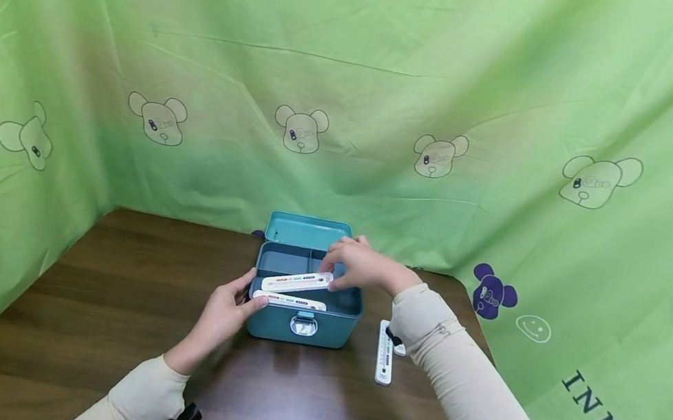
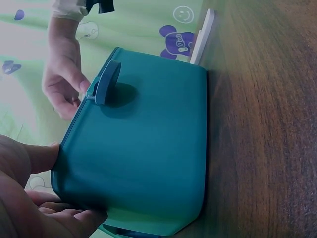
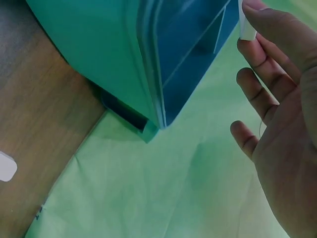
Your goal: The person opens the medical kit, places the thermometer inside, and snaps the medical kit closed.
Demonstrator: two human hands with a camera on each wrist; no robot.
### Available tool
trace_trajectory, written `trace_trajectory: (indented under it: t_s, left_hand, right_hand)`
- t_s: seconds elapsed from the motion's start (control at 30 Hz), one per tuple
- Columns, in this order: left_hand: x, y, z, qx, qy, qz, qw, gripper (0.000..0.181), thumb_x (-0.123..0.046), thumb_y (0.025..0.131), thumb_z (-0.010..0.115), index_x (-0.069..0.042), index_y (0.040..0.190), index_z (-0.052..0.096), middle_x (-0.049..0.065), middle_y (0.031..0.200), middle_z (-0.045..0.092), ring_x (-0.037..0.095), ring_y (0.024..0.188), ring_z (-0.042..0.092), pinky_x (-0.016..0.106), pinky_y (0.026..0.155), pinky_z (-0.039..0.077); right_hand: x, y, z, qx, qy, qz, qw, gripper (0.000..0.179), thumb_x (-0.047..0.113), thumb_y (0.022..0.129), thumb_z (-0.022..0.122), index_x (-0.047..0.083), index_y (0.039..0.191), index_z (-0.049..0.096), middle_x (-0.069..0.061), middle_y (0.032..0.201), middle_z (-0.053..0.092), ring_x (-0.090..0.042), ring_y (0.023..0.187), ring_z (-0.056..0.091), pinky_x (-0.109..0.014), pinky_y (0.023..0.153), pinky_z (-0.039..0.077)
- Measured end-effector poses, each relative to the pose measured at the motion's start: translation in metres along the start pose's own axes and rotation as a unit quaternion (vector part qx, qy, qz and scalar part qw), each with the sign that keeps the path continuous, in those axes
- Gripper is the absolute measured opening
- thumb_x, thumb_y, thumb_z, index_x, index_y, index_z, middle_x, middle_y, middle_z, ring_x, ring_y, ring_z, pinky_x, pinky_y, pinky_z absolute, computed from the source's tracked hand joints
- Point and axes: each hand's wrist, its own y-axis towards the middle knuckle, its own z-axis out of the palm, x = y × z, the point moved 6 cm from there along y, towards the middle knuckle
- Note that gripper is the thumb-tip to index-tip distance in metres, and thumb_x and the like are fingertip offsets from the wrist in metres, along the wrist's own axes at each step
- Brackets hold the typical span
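A teal lidded box (image 1: 332,331) stands on the table, its lid (image 1: 308,232) tipped back. My left hand (image 1: 220,316) holds the box at its front left corner, thumb at the front rim and fingers along the side. Above the front compartment, my right hand (image 1: 362,267) pinches the right end of a white strip thermometer (image 1: 297,282), which lies slightly tilted. Another white thermometer (image 1: 291,301) is inside, along the front wall. In the right wrist view, only a short end of the held thermometer (image 3: 246,27) shows between thumb and fingers.
To the right of the box a thermometer (image 1: 384,361) lies on the brown table (image 1: 135,284), with another white piece (image 1: 400,350) partly hidden by the right sleeve. The box's front latch (image 2: 108,83) sticks out. Green printed cloth (image 1: 363,88) hangs behind and at both sides.
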Motion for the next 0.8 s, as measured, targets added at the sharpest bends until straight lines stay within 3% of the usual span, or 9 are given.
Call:
trace_trajectory:
  t_s: [0.8]
  left_hand:
    - [0.001,0.002,-0.001,0.000,-0.003,-0.005,1.0000,0.068,-0.012,0.094,0.076,-0.001,0.153,0.043,0.019,0.155,0.047,0.029,0.141,0.049,0.044,0.110,0.046]
  right_hand:
    - [0.005,-0.007,0.027,-0.061,0.003,-0.004,0.9981,0.026,0.029,0.091,0.080,0.021,0.116,0.075,0.008,0.109,0.064,-0.017,0.111,0.049,-0.047,0.102,0.033]
